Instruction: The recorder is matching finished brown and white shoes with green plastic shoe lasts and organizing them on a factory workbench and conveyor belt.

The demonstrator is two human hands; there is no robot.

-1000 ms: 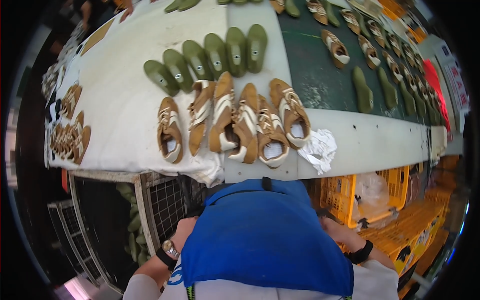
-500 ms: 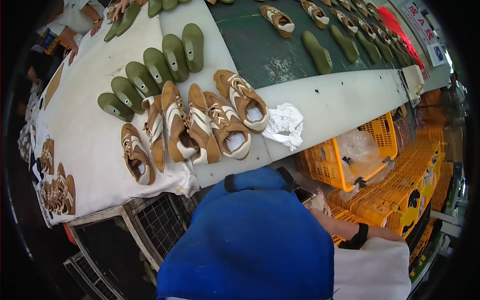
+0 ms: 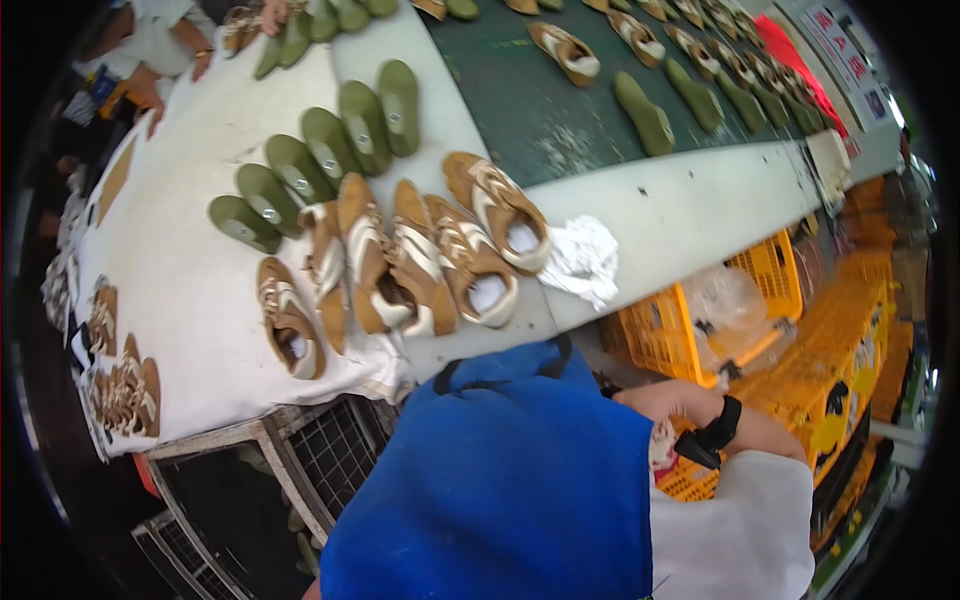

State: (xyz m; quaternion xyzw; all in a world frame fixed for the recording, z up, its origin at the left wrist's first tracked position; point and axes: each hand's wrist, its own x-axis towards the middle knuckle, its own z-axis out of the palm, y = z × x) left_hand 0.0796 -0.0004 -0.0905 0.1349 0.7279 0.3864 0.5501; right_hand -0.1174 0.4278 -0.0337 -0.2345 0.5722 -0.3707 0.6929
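My right hand point(image 3: 645, 402) is at the right edge of my blue apron point(image 3: 500, 470), with a black band point(image 3: 712, 433) around the wrist. Its fingers are hidden behind the apron, so their grip does not show. No left hand is visible; only a sliver of skin appears at the lower edge. In front of me, several brown suede sneakers point(image 3: 420, 260) with cream stripes stand close together on the table. Green shoe lasts point(image 3: 322, 140) lie in a row beyond them. Crumpled white paper point(image 3: 583, 258) sits right of the sneakers.
Yellow plastic crates point(image 3: 660, 335) stand at the right, one holding clear plastic bags point(image 3: 725, 300). A green conveyor point(image 3: 560, 120) carries shoes and lasts. A metal-framed cage point(image 3: 270, 450) is under the table. More sneakers point(image 3: 128, 390) lie far left. Co-workers' hands point(image 3: 148, 95) rest at the far table edge.
My right hand has drawn in against the apron's edge, with the forearm raised and the wrist bent. The table and its contents have shifted slightly right and down in view.
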